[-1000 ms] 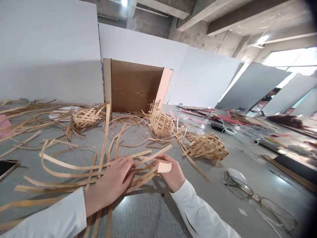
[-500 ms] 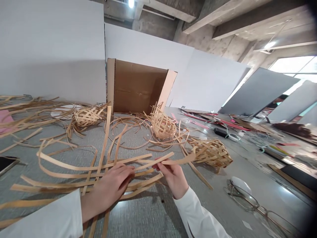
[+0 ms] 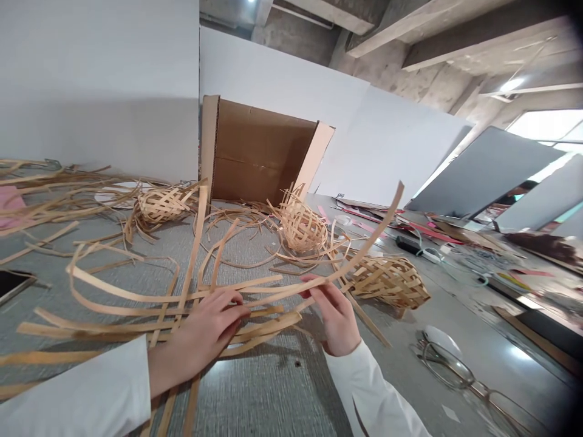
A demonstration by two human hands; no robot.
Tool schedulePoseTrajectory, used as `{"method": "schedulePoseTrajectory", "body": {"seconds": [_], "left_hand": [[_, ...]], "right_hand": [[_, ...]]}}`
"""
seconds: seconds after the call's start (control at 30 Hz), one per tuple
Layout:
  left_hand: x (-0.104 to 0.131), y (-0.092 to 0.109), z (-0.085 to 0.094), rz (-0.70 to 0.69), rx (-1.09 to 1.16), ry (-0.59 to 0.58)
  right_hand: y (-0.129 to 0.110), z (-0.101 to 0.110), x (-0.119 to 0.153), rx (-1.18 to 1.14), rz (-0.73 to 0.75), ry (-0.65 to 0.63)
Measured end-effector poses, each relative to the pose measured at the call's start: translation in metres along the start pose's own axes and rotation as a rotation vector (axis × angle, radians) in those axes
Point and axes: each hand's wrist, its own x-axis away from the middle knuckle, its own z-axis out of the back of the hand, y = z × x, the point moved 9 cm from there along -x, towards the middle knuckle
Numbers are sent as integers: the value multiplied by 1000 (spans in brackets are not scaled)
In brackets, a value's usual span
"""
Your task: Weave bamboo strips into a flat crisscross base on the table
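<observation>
Crossed flat strips (image 3: 122, 328) lie on the grey table in front of me. My left hand (image 3: 200, 337) rests palm down over their crossing, fingers bent and close together; what its fingertips grip is hidden. My right hand (image 3: 331, 312) pinches a long pale strip (image 3: 368, 243) between thumb and fingers. From the pinch this strip curves up to the right, its free end in the air, and runs left toward my left fingertips. Right of my right hand lies a woven piece (image 3: 392, 281).
Two more woven pieces, one at the back left (image 3: 164, 203) and one at the centre (image 3: 303, 226), sit near an open cardboard box (image 3: 259, 152). Glasses (image 3: 473, 382) and a white mouse (image 3: 441, 343) lie on the right, a phone (image 3: 11, 285) on the left.
My right hand has shifted slightly right, and the pinched strip's free end now rises much higher to the right. My left hand has stayed nearly in place. The view has tilted slightly.
</observation>
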Motion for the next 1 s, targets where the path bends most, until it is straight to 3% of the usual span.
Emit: {"method": "schedulePoseTrajectory", "body": {"seconds": [0.23, 0.37, 0.5, 0.67, 1.0], "left_hand": [[3, -10, -9, 42, 2, -23], [6, -11, -13, 59, 8, -50], [5, -9, -13, 53, 11, -58], [6, -9, -13, 60, 29, -62], [6, -14, -11, 121, 78, -18]], "right_hand": [[16, 4, -3, -97, -91, -23], [9, 5, 1, -72, -79, 24], [-20, 7, 8, 54, 82, 97], [-48, -7, 16, 326, 403, 6], [-61, -8, 26, 388, 499, 69]]}}
